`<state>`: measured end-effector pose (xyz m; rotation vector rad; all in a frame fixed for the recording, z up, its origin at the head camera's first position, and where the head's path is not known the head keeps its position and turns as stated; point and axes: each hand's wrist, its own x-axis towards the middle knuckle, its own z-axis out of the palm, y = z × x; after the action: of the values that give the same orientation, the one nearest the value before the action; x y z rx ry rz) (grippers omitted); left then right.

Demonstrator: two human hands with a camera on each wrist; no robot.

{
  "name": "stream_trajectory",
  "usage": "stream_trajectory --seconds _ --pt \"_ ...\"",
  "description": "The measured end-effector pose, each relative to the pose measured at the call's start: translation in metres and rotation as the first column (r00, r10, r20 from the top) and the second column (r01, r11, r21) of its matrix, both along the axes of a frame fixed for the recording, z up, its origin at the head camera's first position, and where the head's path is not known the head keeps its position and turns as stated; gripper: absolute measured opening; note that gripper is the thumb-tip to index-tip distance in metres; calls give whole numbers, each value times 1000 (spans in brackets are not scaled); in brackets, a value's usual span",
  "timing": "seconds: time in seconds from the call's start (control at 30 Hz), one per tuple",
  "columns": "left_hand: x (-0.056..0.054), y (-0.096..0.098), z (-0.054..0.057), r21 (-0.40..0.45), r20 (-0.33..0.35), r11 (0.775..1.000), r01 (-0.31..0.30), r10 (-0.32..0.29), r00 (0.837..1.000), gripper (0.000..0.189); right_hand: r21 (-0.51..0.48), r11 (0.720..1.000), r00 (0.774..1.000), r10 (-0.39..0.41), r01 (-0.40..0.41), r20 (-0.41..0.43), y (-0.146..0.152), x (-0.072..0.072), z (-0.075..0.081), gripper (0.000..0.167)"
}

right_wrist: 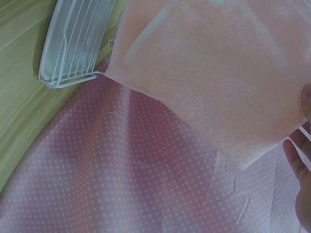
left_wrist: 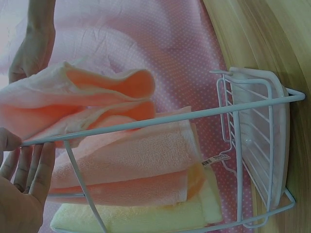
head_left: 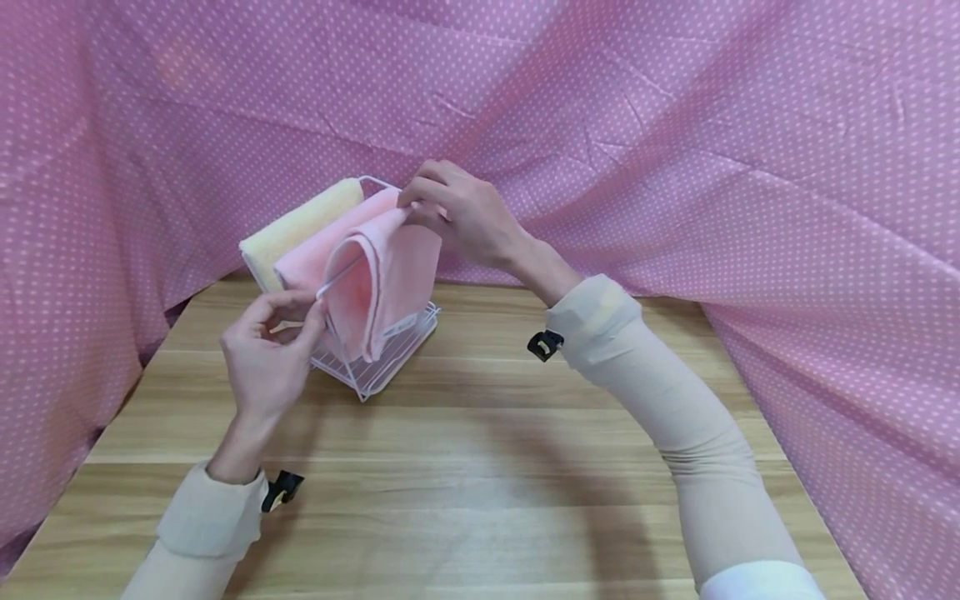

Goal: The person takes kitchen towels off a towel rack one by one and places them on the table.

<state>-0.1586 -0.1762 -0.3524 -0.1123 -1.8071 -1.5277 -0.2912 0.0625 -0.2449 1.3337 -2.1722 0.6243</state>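
Note:
A white wire towel rack (left_wrist: pixel 194 115) stands on the table with towels draped over its top bars. My left hand (head_left: pixel 266 350) holds the near upper end of the rack, thumb and fingers around the bar in the left wrist view. A light pink towel (head_left: pixel 411 279) hangs folded over the front bar, its near end bulging in a loop. At its far upper edge, my right hand (head_left: pixel 465 212) pinches the cloth. Behind it hang another pink towel (head_left: pixel 337 231) and a pale yellow towel (head_left: pixel 303 218), both side by side.
Below the towels, the rack has a wire shelf over a white tray (right_wrist: pixel 48 65). Wood-grain table (head_left: pixel 465 500) extends in front and to the right. A pink polka-dot cloth (head_left: pixel 637 125) hangs behind and along both sides, close behind the rack.

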Motion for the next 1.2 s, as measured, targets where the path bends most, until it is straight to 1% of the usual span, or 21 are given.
stream_trajectory --seconds 0.4,0.57,0.8,0.97,1.2 --pt "2 -3 4 1 -1 1000 -3 3 1000 15 -47 998 999 -39 38 -15 5 -2 14 17" --pt "3 -4 5 2 -9 1000 -2 2 1000 15 -73 997 999 -31 29 -19 9 -2 20 18" --pt "2 1 1 2 -10 999 35 -35 999 15 -91 995 999 -40 38 -19 22 1 24 18" --pt "2 0 1 0 -26 1000 28 -28 999 14 -104 994 999 -29 27 -25 27 0 28 21" --pt "2 -2 2 -17 -14 1000 22 -22 1000 13 -178 984 1000 2 -2 0 37 1 32 19"
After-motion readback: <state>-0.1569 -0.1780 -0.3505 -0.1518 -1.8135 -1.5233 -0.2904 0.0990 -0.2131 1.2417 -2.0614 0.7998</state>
